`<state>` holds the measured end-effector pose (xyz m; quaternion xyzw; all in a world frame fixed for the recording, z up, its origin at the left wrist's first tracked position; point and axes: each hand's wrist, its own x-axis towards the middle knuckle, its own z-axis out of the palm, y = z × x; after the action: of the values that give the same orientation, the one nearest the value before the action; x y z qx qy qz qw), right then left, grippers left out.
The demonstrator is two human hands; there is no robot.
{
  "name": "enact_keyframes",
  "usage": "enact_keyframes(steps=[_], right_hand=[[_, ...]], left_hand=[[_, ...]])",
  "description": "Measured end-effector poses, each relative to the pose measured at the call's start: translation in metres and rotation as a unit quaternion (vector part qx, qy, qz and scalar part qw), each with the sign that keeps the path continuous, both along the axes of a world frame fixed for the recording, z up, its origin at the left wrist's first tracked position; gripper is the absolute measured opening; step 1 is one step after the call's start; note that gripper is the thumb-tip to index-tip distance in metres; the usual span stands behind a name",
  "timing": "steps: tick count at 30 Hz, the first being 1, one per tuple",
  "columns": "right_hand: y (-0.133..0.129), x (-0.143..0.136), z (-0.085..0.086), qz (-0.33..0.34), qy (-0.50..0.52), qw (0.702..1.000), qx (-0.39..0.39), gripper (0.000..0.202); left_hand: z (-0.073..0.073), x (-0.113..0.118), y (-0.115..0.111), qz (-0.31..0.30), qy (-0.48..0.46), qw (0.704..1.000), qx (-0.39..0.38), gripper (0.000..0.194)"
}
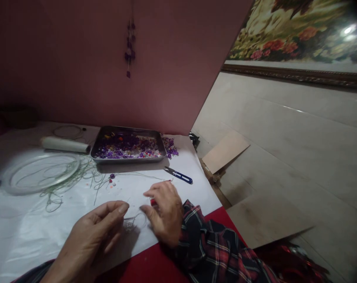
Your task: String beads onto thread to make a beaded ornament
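Note:
My left hand (97,226) is above the white table covering at the front, thumb and forefinger pinched together on a thin thread. A loop of pale thread (141,220) and a small clear beaded piece (129,226) are just right of its fingers. My right hand (163,210) is curled over a small red object (152,201) with a shiny edge, possibly a lighter, mostly hidden by the fingers. Its thumb is apart from the forefinger. Beyond this hand lie blue thread snips (178,175). A few purple and red beads (112,177) are scattered to the left.
A metal tray (129,160) of mixed beads stands at the back, with purple beads (171,147) heaped beside it. Left are a thread cone (66,144), a clear ring-shaped coil (11,179) and tangled green threads (84,169). A purple bead strand (129,51) hangs on the pink wall.

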<state>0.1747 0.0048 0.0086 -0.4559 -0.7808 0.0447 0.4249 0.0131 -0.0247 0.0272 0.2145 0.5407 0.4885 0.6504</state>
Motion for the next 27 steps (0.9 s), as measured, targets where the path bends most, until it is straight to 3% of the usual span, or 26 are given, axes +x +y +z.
enact_keyframes(steps=[4,9,15,20,24,27], right_hand=[[-0.012,-0.019,-0.002,0.047,0.060,0.996,0.039,0.031],[-0.016,-0.023,-0.003,0.021,0.060,0.997,0.036,0.026],[-0.020,-0.017,0.005,0.076,0.119,0.986,-0.085,0.030],[-0.020,-0.010,0.014,0.080,0.202,0.948,-0.232,0.040],[-0.018,-0.008,0.015,0.066,0.287,0.922,-0.252,0.042],[-0.018,-0.011,0.015,0.094,0.311,0.911,-0.253,0.030]], left_hand=[[-0.013,-0.002,0.002,-0.037,-0.023,0.999,0.013,0.033],[-0.022,-0.002,0.002,-0.069,0.027,0.997,0.026,0.032],[-0.023,0.002,-0.003,-0.124,0.033,0.991,0.026,0.040],[-0.011,0.003,-0.005,-0.121,0.030,0.992,0.007,0.043],[-0.005,0.001,-0.004,-0.085,0.010,0.996,0.004,0.038],[-0.006,0.000,-0.003,-0.092,0.012,0.996,0.000,0.040]])
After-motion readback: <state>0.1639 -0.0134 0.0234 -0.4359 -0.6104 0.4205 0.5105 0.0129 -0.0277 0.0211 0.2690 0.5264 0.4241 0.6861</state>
